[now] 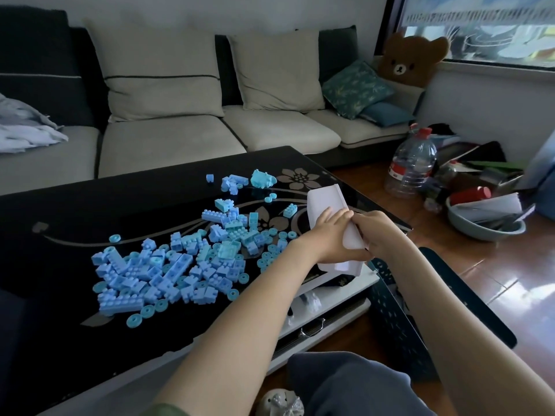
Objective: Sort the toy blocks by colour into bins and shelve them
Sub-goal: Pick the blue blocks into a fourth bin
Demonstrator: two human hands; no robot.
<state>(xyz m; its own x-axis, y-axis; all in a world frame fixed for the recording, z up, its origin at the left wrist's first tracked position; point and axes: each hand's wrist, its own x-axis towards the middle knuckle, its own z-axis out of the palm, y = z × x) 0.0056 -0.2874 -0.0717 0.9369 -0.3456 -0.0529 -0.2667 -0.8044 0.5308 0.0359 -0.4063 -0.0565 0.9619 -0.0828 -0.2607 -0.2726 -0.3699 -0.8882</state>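
A heap of light-blue toy blocks [180,259] and round blue wheels lies spread over the black glass coffee table [75,211]. A blue animal-shaped piece [262,178] sits at the far end of the heap. At the table's right edge I hold a white bin [326,199], tilted on its side. My left hand [327,232] lies over the bin's side with fingers spread across it. My right hand [380,232] grips the bin's lower edge from the right. The inside of the bin is hidden.
A beige sofa [180,136] with cushions runs behind the table. On the wooden floor to the right stand a large plastic water bottle [411,163] and a grey basin [486,226] full of clutter. A white lower shelf [336,295] shows under the tabletop.
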